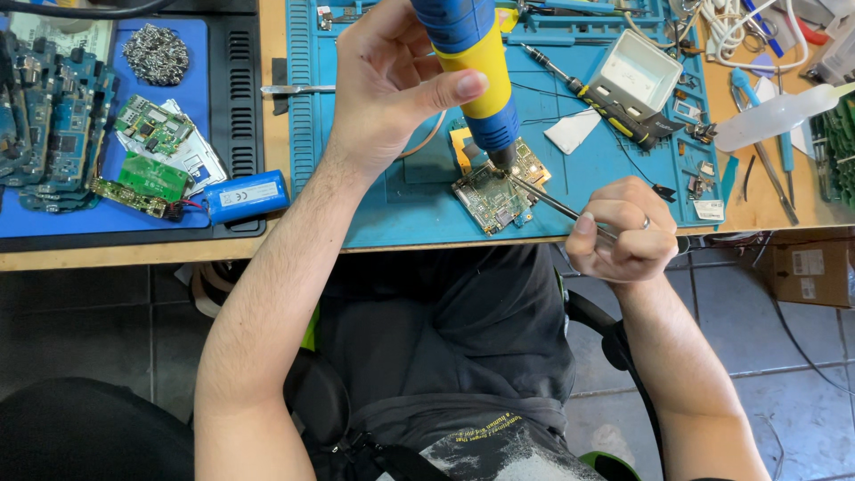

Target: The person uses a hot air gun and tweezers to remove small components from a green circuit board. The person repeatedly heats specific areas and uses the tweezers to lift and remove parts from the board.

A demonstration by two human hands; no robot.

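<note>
My left hand (385, 85) grips a blue and yellow hot-air tool (476, 71), held upright with its dark nozzle just above a small green circuit board (492, 198). The board lies on the teal work mat (401, 209) near the table's front edge. My right hand (622, 230) holds thin metal tweezers (545, 199) whose tips reach the board beside the nozzle. A ring shows on one finger of that hand.
On a dark blue mat (98, 223) at left lie several circuit boards (151, 156), a blue cylindrical battery (247, 196) and a metal wool ball (155, 52). A screwdriver (592, 93), a small white tray (639, 71), cables and hand tools fill the right side.
</note>
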